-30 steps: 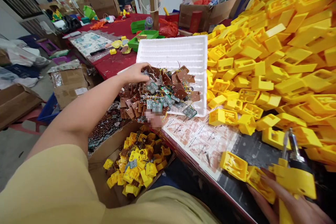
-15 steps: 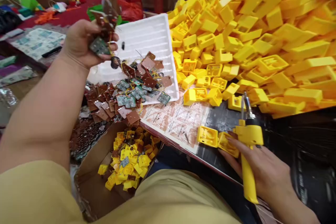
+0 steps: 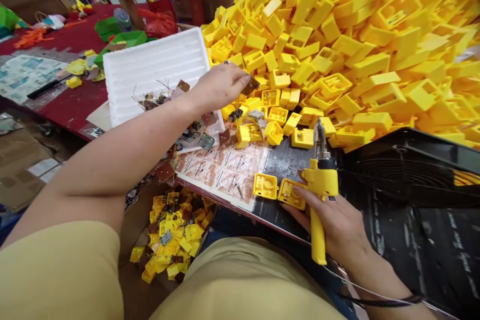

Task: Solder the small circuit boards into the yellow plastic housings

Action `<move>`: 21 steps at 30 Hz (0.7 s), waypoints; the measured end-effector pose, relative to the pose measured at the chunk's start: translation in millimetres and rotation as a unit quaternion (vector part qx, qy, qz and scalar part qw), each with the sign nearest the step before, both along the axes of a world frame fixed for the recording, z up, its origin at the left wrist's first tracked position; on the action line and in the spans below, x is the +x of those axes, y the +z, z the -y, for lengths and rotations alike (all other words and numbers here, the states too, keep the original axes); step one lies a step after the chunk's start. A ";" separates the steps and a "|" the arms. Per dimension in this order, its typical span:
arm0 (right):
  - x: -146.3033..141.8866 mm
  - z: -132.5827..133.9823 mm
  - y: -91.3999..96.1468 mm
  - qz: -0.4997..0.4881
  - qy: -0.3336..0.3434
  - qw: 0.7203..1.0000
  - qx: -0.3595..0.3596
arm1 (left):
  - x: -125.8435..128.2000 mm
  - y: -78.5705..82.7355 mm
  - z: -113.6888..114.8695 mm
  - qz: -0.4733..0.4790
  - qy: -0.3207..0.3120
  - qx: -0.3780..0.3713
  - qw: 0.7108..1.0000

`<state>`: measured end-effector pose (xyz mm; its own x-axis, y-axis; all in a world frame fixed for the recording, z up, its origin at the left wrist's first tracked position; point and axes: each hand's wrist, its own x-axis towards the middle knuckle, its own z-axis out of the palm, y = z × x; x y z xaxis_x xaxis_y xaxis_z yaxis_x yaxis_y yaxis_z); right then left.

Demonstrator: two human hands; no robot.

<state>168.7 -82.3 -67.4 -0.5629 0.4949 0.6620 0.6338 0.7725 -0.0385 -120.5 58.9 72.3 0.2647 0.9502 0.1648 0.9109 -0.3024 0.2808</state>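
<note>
My left hand (image 3: 221,86) reaches across the white foam tray (image 3: 150,55), its fingers closed on a brown circuit board (image 3: 250,85) at the near edge of the yellow housing pile. Below it, a small dark wired part (image 3: 235,115) and a greenish board (image 3: 256,115) lie against the housings. My right hand (image 3: 341,225) holds a yellow soldering gun (image 3: 318,210), its metal tip pointing up and away. Fingers of that hand also rest on an open yellow housing (image 3: 291,194). Another open housing (image 3: 265,186) lies just left of it. My left forearm partly hides the tray's boards.
A large heap of yellow housings (image 3: 337,35) covers the back right. Beneath the table edge, a cardboard box (image 3: 135,230) holds yellow pieces and boards. A black fan-like frame (image 3: 405,160) lies at right. Green trays (image 3: 129,39) stand on the red table.
My left hand has swung right from above the tray's left side to the housing pile. Boards it held now lie partly among the housings. The camera view has shifted; my right hand keeps its hold.
</note>
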 end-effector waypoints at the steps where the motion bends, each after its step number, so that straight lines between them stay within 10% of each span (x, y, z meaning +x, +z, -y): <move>1: 0.4 -0.1 0.1 -0.004 0.000 1.000 -0.003 | 3.2 1.3 -2.2 0.025 0.012 0.016 0.999; 11: 3.9 5.1 3.6 -0.066 -0.027 0.995 -0.064 | 18.6 1.9 9.5 0.570 0.079 -0.031 0.818; 17: -11.5 13.1 18.7 -0.109 -0.035 0.989 -0.093 | 15.0 -8.8 -7.4 0.451 0.069 -0.052 0.888; 21: -26.9 8.7 19.2 -0.082 -0.034 0.990 -0.110 | 15.2 -0.7 -2.8 0.505 0.016 0.026 0.862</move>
